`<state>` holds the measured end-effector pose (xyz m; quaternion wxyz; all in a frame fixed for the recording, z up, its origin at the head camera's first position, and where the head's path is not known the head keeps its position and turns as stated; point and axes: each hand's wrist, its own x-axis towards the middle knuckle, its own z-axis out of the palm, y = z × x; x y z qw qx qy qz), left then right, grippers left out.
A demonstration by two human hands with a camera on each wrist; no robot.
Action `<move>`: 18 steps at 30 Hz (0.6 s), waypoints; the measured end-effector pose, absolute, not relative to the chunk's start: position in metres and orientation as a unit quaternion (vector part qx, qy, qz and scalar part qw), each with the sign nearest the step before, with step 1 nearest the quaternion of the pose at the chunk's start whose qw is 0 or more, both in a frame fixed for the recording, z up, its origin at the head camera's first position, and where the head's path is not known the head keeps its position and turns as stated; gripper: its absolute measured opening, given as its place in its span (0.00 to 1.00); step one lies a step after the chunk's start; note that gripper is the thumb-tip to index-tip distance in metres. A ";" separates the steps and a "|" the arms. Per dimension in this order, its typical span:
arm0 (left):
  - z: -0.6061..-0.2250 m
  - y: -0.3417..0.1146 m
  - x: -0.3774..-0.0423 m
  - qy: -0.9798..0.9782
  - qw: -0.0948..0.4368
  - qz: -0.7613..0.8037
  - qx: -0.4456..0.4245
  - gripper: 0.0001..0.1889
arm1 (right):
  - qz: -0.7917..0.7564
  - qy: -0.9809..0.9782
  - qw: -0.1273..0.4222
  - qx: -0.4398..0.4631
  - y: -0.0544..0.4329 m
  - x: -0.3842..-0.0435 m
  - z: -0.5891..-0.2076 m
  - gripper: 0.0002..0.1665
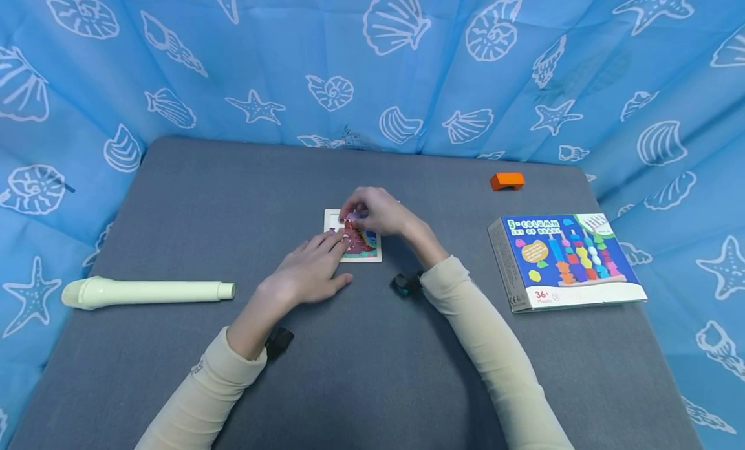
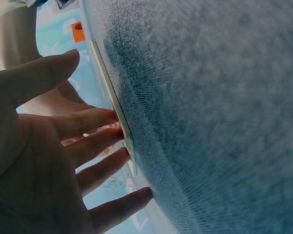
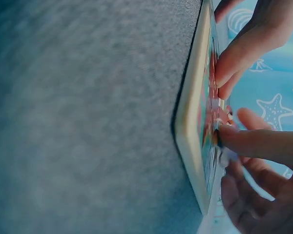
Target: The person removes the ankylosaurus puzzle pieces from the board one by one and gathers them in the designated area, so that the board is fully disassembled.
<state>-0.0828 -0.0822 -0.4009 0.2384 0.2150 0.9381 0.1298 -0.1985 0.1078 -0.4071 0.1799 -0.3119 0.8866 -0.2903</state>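
A small picture puzzle board [image 1: 362, 260] with a pale rim lies flat near the middle of the table. My left hand [image 1: 307, 269] has its fingers stretched out, the tips resting on the board's left part; the left wrist view shows them along the board's thin edge [image 2: 113, 95]. Above the board, my right hand [image 1: 379, 211] pinches a small reddish puzzle piece [image 1: 348, 225] between thumb and fingers. In the right wrist view the right thumb [image 3: 256, 142] is close to the picture surface. Part of the colourful picture is hidden under both hands.
A pale green microphone [image 1: 148, 292] lies to the left on the grey table [image 1: 326, 385]. At the right is a bead-set box [image 1: 573, 262], with an orange arch block [image 1: 508, 181] behind it. A blue shell-patterned curtain [image 1: 349, 55] hangs around the table.
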 end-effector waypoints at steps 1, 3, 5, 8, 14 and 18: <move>-0.401 -0.082 -0.083 0.938 0.239 0.130 0.214 0.41 | -0.298 0.883 0.180 -0.314 0.109 -0.198 -0.407 0.12; -0.401 -0.082 -0.083 0.938 0.241 0.130 0.213 0.41 | -0.316 0.877 0.183 -0.313 0.112 -0.198 -0.407 0.13; -0.401 -0.082 -0.083 0.938 0.243 0.129 0.212 0.41 | -0.335 0.870 0.188 -0.310 0.114 -0.199 -0.407 0.13; -0.402 -0.082 -0.084 0.938 0.244 0.127 0.212 0.41 | -0.363 0.860 0.196 -0.301 0.117 -0.200 -0.409 0.12; -0.402 -0.082 -0.084 0.939 0.243 0.124 0.212 0.41 | -0.407 0.841 0.205 -0.290 0.126 -0.200 -0.409 0.12; -0.402 -0.082 -0.085 0.938 0.245 0.124 0.210 0.41 | -0.436 0.830 0.212 -0.276 0.138 -0.200 -0.406 0.14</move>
